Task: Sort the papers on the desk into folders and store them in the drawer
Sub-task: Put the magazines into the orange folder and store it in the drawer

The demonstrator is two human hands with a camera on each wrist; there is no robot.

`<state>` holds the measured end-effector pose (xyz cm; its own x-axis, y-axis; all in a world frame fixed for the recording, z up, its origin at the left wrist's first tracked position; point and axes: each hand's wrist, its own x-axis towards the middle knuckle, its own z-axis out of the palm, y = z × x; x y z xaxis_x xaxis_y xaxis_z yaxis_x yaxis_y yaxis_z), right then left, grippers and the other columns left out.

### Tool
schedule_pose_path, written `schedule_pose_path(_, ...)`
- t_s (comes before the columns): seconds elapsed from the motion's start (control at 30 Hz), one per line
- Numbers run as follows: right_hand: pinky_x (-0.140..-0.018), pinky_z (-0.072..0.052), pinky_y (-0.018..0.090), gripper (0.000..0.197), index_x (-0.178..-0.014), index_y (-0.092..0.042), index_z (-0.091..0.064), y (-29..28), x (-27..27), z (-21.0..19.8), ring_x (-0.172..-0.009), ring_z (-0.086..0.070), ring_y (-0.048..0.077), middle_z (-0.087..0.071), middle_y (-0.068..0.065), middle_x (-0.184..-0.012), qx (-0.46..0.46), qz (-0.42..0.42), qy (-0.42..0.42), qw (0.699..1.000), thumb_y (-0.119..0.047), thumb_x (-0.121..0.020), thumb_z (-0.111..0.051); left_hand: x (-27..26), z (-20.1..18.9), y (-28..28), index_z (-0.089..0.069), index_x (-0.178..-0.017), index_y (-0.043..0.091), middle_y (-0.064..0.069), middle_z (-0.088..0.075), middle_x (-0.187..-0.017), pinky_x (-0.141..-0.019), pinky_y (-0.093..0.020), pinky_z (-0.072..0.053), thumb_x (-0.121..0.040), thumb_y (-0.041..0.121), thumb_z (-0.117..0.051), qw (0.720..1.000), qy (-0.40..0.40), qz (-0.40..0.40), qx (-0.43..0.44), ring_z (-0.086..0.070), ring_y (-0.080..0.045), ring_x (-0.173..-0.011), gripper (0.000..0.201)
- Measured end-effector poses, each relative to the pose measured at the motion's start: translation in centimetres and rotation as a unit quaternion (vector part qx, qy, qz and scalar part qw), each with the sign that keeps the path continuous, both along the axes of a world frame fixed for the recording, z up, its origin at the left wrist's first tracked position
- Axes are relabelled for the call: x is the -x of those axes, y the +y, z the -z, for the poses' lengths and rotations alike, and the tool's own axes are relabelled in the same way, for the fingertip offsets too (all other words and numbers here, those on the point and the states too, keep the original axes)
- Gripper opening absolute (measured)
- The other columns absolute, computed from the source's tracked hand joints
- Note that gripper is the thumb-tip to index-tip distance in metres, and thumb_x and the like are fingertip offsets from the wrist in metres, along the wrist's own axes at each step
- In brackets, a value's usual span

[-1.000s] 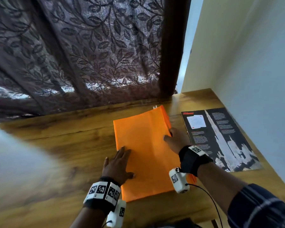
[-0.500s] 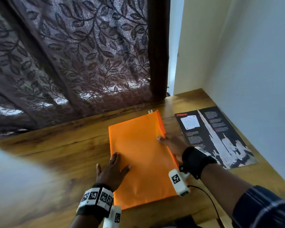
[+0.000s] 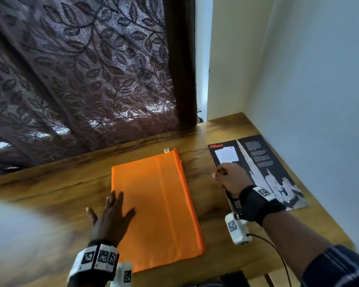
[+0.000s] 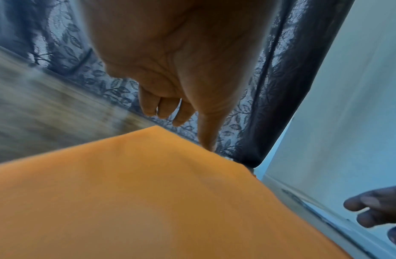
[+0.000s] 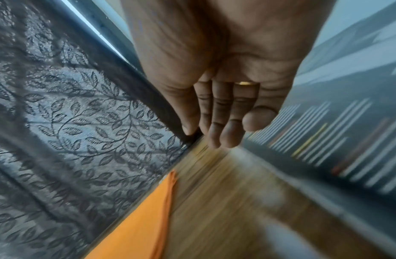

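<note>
An orange folder [image 3: 158, 204] lies flat in the middle of the wooden desk [image 3: 66, 183]. My left hand [image 3: 112, 212] lies over its near left edge with fingers spread; in the left wrist view the left hand [image 4: 181, 126] is above the folder [image 4: 148, 192], one fingertip down on it. To the right lies a dark printed sheet [image 3: 261, 168] with a white tower picture. My right hand [image 3: 224, 175] hovers over that sheet's left edge, fingers loosely bent. The right wrist view shows the right hand [image 5: 214, 133] holding nothing, the sheet [image 5: 347, 140] blurred beside it.
A dark leaf-patterned curtain [image 3: 81, 79] hangs along the desk's far edge. A pale wall [image 3: 309, 79] bounds the desk on the right, just beyond the sheet. A strip of bare wood separates folder and sheet. A dark object [image 3: 226, 280] shows at the near edge.
My right hand has left the folder's right edge and moved right, onto the dark sheet's left edge. The left hand stays on the folder's left side.
</note>
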<state>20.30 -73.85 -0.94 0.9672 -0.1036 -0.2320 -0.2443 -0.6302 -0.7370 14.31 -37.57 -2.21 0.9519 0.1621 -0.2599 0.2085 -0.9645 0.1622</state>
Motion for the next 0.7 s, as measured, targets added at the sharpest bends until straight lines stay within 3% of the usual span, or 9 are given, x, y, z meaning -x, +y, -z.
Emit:
schedule_pose_path(0.07, -0.081, -0.058, 0.036, 0.009, -0.094, -0.026, -0.067, -2.2, 0.0, 0.3, -0.081, -0.067, 0.014, -0.069, -0.005, -0.093, 0.054, 0.021, -0.014, 0.998, -0.026, -0.085, -0.069, -1.2, -0.9, -2.2, -0.020, -0.155, 0.030, 0.004, -0.016, -0.165, -0.115, -0.062, 0.011, -0.095, 0.063, -0.038, 0.999, -0.047, 0.002, 0.016, -0.017, -0.014, -0.151, 0.071)
schedule_pose_path(0.17, -0.087, -0.054, 0.035, 0.027, -0.111, -0.027, -0.064, -4.9, 0.8, 0.3, -0.093, -0.065, 0.014, -0.067, -0.009, -0.102, 0.108, 0.017, -0.015, 0.994, -0.029, -0.085, -0.072, -3.4, -1.5, -6.2, -0.031, -0.151, 0.030, 0.002, -0.036, -0.158, -0.119, -0.060, 0.005, -0.095, 0.058, -0.046, 0.996, -0.074, 0.026, 0.048, -0.029, -0.016, -0.147, 0.064)
schedule_pose_path(0.27, -0.082, -0.055, 0.033, 0.027, -0.106, -0.027, -0.064, -6.6, 1.5, 0.3, -0.087, -0.065, 0.014, -0.069, -0.007, -0.096, 0.155, 0.000, -0.003, 0.988, -0.034, -0.082, -0.075, -5.9, -2.2, -10.4, -0.029, -0.151, 0.031, 0.002, -0.040, -0.155, -0.121, -0.055, 0.000, -0.096, 0.056, -0.046, 0.993, -0.049, 0.064, 0.090, -0.039, -0.019, -0.142, 0.063)
schedule_pose_path(0.37, -0.075, -0.052, 0.031, 0.027, -0.097, -0.028, -0.059, -7.7, 1.7, 0.7, -0.084, -0.062, 0.015, -0.064, -0.009, -0.087, 0.194, -0.013, 0.015, 0.981, -0.039, -0.079, -0.076, -8.7, -3.3, -14.6, -0.033, -0.150, 0.026, 0.001, -0.043, -0.153, -0.115, -0.046, -0.031, -0.096, 0.055, -0.048, 0.987, -0.040, 0.116, 0.104, -0.045, -0.023, -0.137, 0.063)
schedule_pose_path(0.43, -0.079, -0.051, 0.030, 0.039, -0.110, -0.029, -0.057, -8.0, 1.8, 1.4, -0.093, -0.063, 0.015, -0.063, -0.008, -0.097, 0.192, -0.030, 0.024, 0.981, -0.038, -0.078, -0.077, -10.4, -3.6, -17.1, -0.044, -0.142, 0.021, -0.002, -0.052, -0.144, -0.103, -0.043, -0.043, -0.094, 0.055, -0.050, 0.986, -0.033, 0.141, 0.079, -0.052, -0.025, -0.128, 0.059)
schedule_pose_path(0.53, -0.094, -0.050, 0.034, 0.076, -0.146, -0.028, -0.041, -8.3, 2.0, 2.7, -0.112, -0.059, 0.017, -0.057, 0.000, -0.126, 0.176, -0.036, 0.036, 0.983, -0.040, -0.080, -0.076, -12.9, -3.4, -20.7, -0.050, -0.136, 0.019, -0.006, -0.056, -0.138, -0.100, -0.046, -0.045, -0.091, 0.053, -0.055, 0.987, -0.007, 0.152, 0.052, -0.054, -0.029, -0.124, 0.056)
schedule_pose_path(0.7, -0.100, -0.049, 0.033, 0.085, -0.153, -0.030, -0.030, -8.8, 1.7, 3.7, -0.118, -0.055, 0.015, -0.053, -0.002, -0.131, 0.167, -0.039, 0.033, 0.985, -0.045, -0.082, -0.074, -17.0, -1.6, -25.4, -0.052, -0.127, 0.015, -0.011, -0.056, -0.133, -0.097, -0.042, -0.047, -0.086, 0.045, -0.064, 0.976, 0.011, 0.206, 0.069, -0.055, -0.032, -0.119, 0.053)
